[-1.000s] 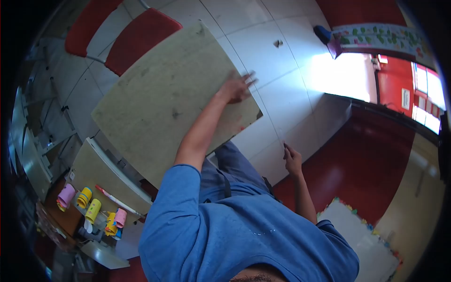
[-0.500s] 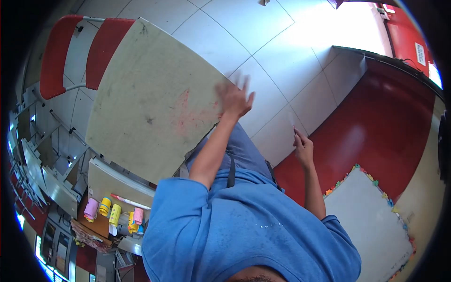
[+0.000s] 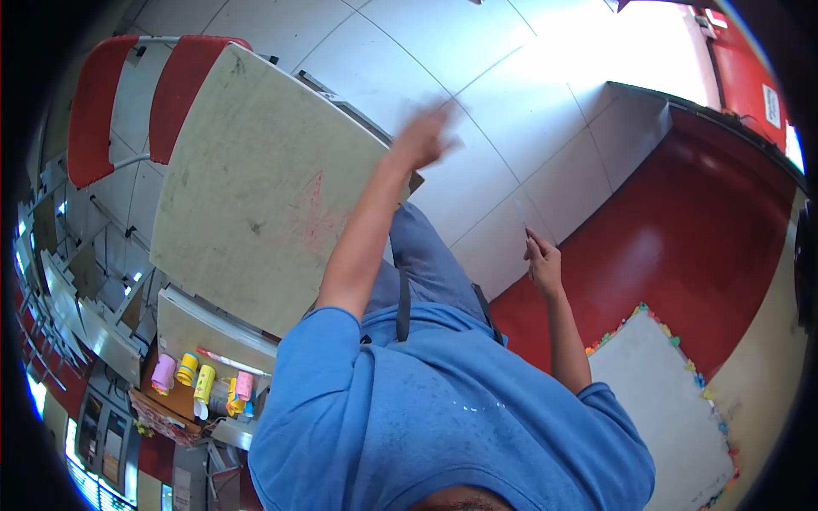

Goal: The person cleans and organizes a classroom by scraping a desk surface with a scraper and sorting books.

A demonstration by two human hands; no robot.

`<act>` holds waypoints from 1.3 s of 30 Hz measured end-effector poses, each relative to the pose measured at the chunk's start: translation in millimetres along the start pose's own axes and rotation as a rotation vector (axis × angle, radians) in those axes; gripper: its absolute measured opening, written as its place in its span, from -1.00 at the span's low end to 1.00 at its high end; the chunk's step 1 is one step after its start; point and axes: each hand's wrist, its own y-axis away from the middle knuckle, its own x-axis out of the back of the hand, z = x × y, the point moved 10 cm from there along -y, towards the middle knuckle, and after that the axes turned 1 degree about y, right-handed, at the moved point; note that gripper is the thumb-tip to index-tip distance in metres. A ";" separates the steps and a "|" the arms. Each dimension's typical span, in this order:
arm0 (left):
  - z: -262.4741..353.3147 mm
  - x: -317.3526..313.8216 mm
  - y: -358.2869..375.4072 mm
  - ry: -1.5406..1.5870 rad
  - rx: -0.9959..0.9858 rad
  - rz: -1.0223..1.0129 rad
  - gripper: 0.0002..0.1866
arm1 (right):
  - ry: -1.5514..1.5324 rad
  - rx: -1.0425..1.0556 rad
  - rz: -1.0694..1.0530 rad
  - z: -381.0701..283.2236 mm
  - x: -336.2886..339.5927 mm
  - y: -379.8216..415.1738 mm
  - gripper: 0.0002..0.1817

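My left hand (image 3: pixel 423 136) is smeared by motion near the right edge of a pale table (image 3: pixel 247 153), over the floor tiles in this view. How its fingers are set does not show. The tabletop has red smears and dark stains. My right hand (image 3: pixel 544 262) is raised on the other side, away from the table, with its fingers pinched together. A thin, dark-ended stick (image 3: pixel 527 232) pokes up from the fingertips; I cannot tell its exact kind.
A red chair (image 3: pixel 183 102) stands at the table's far left. Beside the table, a shelf (image 3: pixel 213 328) carries several colourful rolled paper tubes (image 3: pixel 204 384). To the right are a red wall panel (image 3: pixel 665 221) and a white board (image 3: pixel 656 400) with a decorated border.
My left hand has moved up and slightly outward from the tabletop edge. The table sits a little farther left in view, and grey metal parts now show along its edge.
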 end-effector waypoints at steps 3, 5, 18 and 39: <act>44.8 49.1 11.9 -0.348 -0.074 0.208 -0.22 | 0.020 0.153 0.030 -24.0 16.5 -12.6 -0.63; -8.7 133.8 91.6 -0.388 0.143 0.738 -0.22 | 0.020 0.256 0.009 -32.2 19.4 -16.8 -0.61; -36.3 158.9 251.0 -0.024 0.352 0.750 -0.82 | 0.366 0.642 -0.320 -188.0 -179.0 -7.7 -0.47; 11.8 -2.5 1111.2 0.181 1.458 2.175 -0.35 | 1.366 1.209 0.162 -169.0 -540.4 194.6 -0.30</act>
